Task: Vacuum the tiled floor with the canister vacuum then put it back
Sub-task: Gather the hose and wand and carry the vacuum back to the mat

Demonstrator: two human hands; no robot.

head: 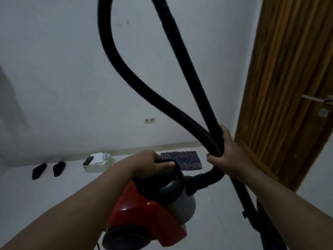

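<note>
A red and grey canister vacuum [146, 212] hangs in front of me above the white tiled floor [45, 195]. My left hand [153, 162] is shut on its black carry handle at the top. My right hand [227, 150] grips the black wand and the ribbed hose [137, 82] together, just right of the canister. The hose loops up past the top of the view and comes back down to my right hand, then curves into the canister's front. The lower wand [245, 201] runs down to the bottom right; its floor head is out of view.
A wooden door [288, 78] with a metal handle stands open at the right. Against the far white wall lie a patterned mat [182, 157], a white box [99, 163] with a dark phone on it, and two black slippers [48, 169]. A wall socket [150, 120] sits low.
</note>
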